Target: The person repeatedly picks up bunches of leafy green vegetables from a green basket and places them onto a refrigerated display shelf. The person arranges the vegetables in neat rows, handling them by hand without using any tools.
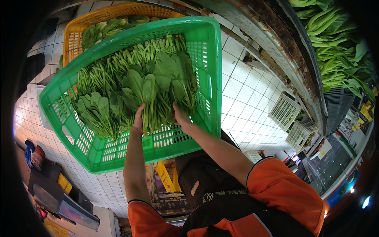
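Observation:
A green plastic crate (219, 59) with slotted walls holds rows of leafy green vegetables (118, 68), their stems and broad leaves packed side by side. My left hand (138, 117) presses on the left side of a bunch of leafy greens (151, 109) near the crate's front wall. From the right, my right hand (181, 117) cups the same bunch, so it sits between my two palms. Some of my fingers are hidden among the stems. Another bunch (97, 112) lies left of my left hand, leaves up and stems toward me.
Behind the green crate stands an orange crate (74, 32) with more greens. A rusty metal frame (284, 41) curves along the right, with leafy vegetables (331, 44) beyond it. White crates (284, 112) stand farther off on the white tiled floor (242, 97).

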Demonstrator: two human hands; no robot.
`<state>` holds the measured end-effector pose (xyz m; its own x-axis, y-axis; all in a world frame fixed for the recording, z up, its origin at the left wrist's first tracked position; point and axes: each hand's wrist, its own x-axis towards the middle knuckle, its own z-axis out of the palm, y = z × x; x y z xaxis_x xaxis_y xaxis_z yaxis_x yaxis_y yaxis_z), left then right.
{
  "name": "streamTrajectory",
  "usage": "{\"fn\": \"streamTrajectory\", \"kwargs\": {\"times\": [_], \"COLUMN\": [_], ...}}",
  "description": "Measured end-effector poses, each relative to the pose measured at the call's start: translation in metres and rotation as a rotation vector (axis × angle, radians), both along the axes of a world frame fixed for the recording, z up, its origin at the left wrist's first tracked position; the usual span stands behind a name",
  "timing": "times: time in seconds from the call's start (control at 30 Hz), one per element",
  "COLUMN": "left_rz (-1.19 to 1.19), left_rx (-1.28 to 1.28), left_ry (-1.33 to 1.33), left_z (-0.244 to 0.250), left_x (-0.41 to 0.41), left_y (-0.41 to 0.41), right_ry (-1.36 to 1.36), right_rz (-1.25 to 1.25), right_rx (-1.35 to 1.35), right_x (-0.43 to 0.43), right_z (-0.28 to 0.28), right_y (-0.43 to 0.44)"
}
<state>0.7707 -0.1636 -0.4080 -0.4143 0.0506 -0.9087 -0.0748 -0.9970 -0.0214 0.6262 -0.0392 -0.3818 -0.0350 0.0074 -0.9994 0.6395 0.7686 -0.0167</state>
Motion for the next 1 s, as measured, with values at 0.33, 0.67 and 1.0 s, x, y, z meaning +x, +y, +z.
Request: {"fn": "streamTrajectory", "kwargs": {"times": [0.33,0.67,1.0], "left_rz": [0.041,0.057,-0.087], "left_rx": [-0.017,0.032,0.031], "left_ry": [0.045,0.028,0.056], "left_z": [0.001,-0.01,0.014], "left_x": [-0.001,0.01,-0.011], "left_y": [-0.002,-0.003,-0.015], "right_ry": [-0.396,-0.396,-0.396], "right_rz": [-0.112,-0.041,-0.216], "right_rx": [-0.273,-0.381,-0.361], "right_x": [-0.023,-0.031,-0.018], "right_z": [-0.02,-0.02,-0.025], "right_y": [-0.006,-0.034,-0.038]}}
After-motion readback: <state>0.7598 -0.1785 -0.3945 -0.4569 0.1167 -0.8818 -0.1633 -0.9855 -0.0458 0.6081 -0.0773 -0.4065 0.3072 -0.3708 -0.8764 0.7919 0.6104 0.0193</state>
